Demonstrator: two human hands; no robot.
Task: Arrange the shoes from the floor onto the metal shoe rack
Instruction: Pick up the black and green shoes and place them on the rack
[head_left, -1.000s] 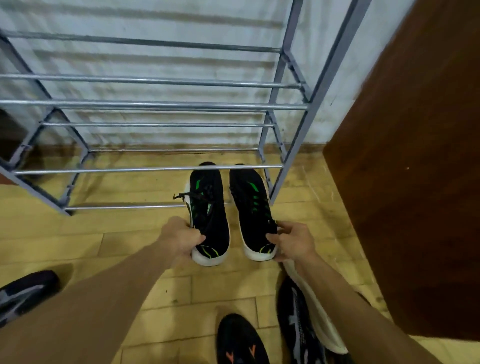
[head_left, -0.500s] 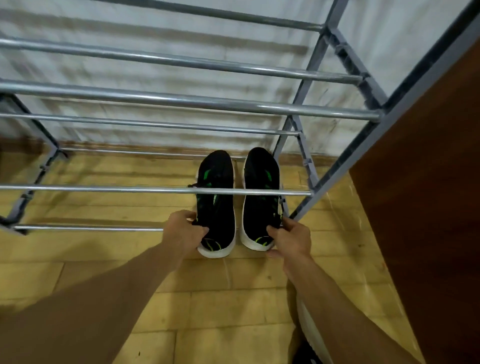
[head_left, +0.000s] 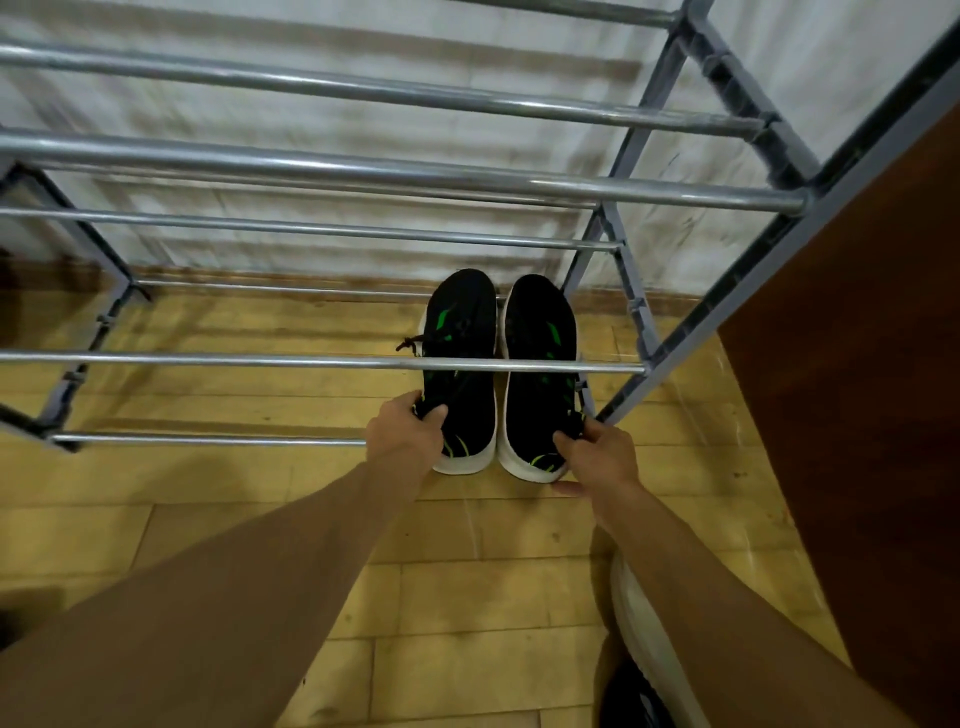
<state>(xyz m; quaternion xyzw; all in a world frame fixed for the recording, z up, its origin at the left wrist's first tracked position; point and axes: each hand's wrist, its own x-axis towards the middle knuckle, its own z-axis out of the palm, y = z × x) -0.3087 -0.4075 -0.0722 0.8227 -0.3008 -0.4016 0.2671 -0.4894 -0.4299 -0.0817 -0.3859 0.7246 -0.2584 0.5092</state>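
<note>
Two black sneakers with green marks and white soles lie side by side at the right end of the metal shoe rack's lowest tier, toes toward the wall. My left hand grips the heel collar of the left sneaker. My right hand grips the heel of the right sneaker. Both heels stick out past the front lower bar, and a middle bar crosses above the shoes.
A brown wooden panel stands close on the right of the rack. Behind the rack is a white wall. Another shoe with a white sole lies on the wood floor under my right forearm.
Both hands have pushed the pair of sneakers forward, deeper under the rack toward the wall. My view has moved closer and lower, so the floor shoes at the bottom have mostly left the view.
</note>
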